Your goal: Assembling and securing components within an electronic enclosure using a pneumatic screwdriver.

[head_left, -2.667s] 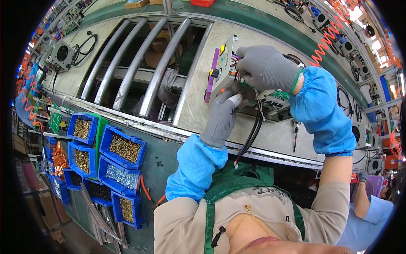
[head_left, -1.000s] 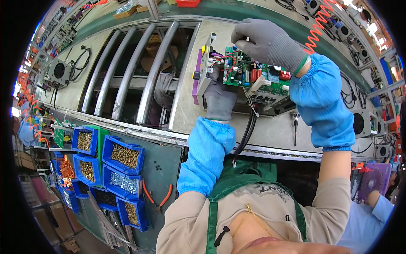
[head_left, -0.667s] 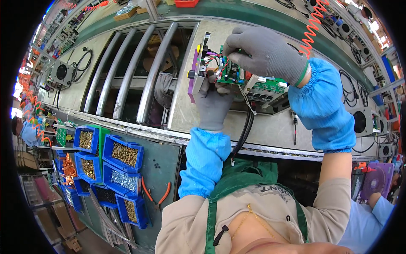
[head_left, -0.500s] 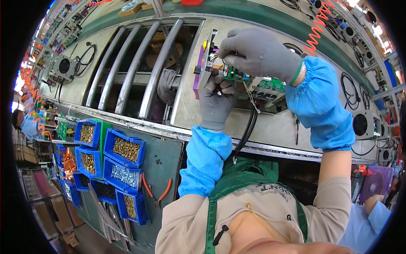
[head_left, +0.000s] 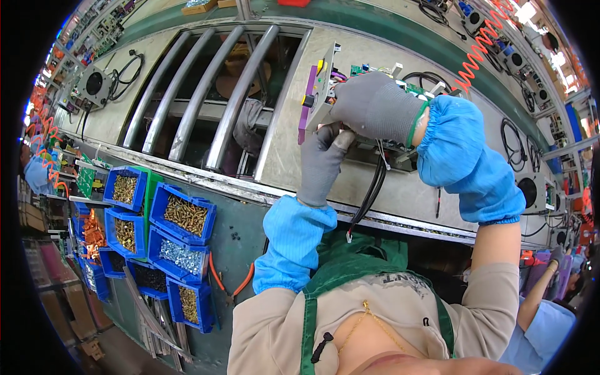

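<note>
Hands [head_left: 379, 107] close together beside pale panel [head_left: 322, 90]

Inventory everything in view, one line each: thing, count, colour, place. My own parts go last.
Front panel: one, pale grey, purple-backed, by the hands
Circuit board: at least one, green, partly behind right hand
Black cables: several, black, hanging below the hands
Rollers: four, silver, left of the panel
Cloth: one, grey, among the rollers
Bins: at least eight, blue, lower left
Pliers: one, orange-handled, right of bins
Fan boxes: several, grey, far left and right
Coiled hose: one, red-orange, upper right
Co-worker's sleeve: one, light blue, lower right
Left hand: one, grey-gloved, below panel
Right hand: one, grey-gloved, right of panel
</note>
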Demonstrator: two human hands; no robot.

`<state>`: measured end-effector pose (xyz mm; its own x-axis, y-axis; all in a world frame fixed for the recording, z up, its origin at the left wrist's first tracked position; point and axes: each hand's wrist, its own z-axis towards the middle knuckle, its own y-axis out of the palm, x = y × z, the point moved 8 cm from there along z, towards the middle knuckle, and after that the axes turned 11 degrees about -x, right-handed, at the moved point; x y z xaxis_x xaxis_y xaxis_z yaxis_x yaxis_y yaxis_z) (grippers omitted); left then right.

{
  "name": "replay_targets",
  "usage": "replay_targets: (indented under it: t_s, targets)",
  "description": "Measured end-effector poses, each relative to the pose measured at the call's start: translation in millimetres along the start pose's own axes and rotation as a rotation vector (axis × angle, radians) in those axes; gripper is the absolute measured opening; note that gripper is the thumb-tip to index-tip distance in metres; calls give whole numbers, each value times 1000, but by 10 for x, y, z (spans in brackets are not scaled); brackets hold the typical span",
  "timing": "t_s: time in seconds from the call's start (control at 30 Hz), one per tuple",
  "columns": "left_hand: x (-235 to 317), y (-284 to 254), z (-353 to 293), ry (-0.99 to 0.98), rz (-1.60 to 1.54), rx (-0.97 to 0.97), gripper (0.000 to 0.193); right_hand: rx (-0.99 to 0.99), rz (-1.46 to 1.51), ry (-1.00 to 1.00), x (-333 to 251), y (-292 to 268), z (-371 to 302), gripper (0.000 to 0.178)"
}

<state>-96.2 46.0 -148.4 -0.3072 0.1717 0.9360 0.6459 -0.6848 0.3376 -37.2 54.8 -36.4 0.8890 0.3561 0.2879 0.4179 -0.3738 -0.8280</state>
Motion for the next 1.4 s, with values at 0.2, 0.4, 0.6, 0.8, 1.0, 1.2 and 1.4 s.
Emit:
replay_targets:
  t_s: [0.2,0.4,0.6,0.8,1.0,1.2,1.4]
  targets:
    - [3,-37,-103,-87,-61,32,30,74,36,-9,14,-56,-68,13]
    - [-160,22,14,-168,-494,-7,23,-43,213,39,142,-12,-16,16]
    - [-129,283,167,-126,-1005,-67,18,39,614,-91,414,-47,24,20]
    - [-254,30,39,-308,-366,-47,30,33,732,25,615,-25,-5,20]
    - [-161,89,173,-68,-578,28,32,-34,246,88,512,-86,122,14]
    - [-167,125,198,-85,-678,-32,39,-161,84,204,470,-195,84,18]
    - [-211,113,199,-100,-678,-54,46,-161,91,182,469,-177,117,16]
